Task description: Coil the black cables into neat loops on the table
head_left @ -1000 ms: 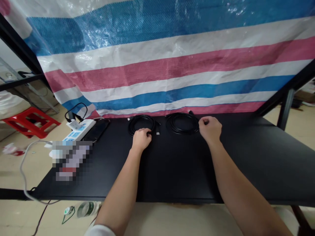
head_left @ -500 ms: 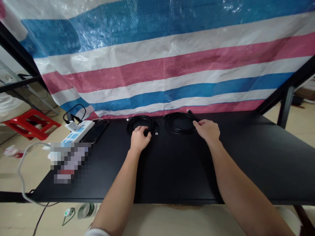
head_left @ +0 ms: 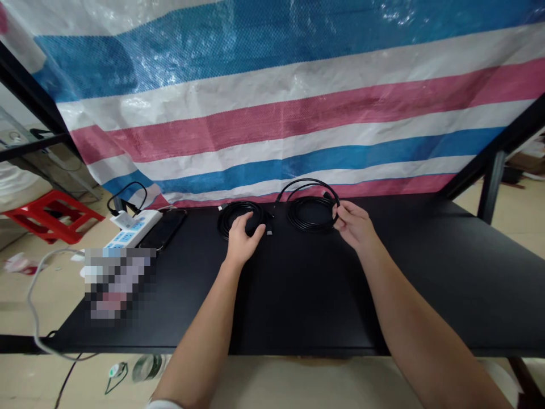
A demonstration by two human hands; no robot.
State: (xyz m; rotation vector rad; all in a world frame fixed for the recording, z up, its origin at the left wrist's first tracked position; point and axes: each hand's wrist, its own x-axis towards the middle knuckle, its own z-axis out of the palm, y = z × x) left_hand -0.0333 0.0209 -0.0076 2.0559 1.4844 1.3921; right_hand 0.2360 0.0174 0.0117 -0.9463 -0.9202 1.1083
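Observation:
Two coils of black cable lie side by side near the back of a black table (head_left: 298, 301). My left hand (head_left: 243, 241) rests at the near side of the left cable coil (head_left: 223, 226), thumb and fingers apart. Light-coloured connector ends stick out from that coil on both sides. At the right cable coil (head_left: 310, 227), my right hand (head_left: 355, 226) pinches strands at its right edge. A couple of loops of this cable arch above the rest of the coil, and a dark plug (head_left: 327, 195) shows behind them.
At the left stand a white power strip (head_left: 136, 230) with an adapter plugged in and a black phone (head_left: 164, 230). A blurred patch covers something in front of them. A striped tarp (head_left: 272, 130) hangs along the back edge. A red stool (head_left: 55, 216) is on the floor.
My right hand has raised loops of the right cable off the coil. My left hand's fingers have spread apart, and the dark piece between them no longer shows there.

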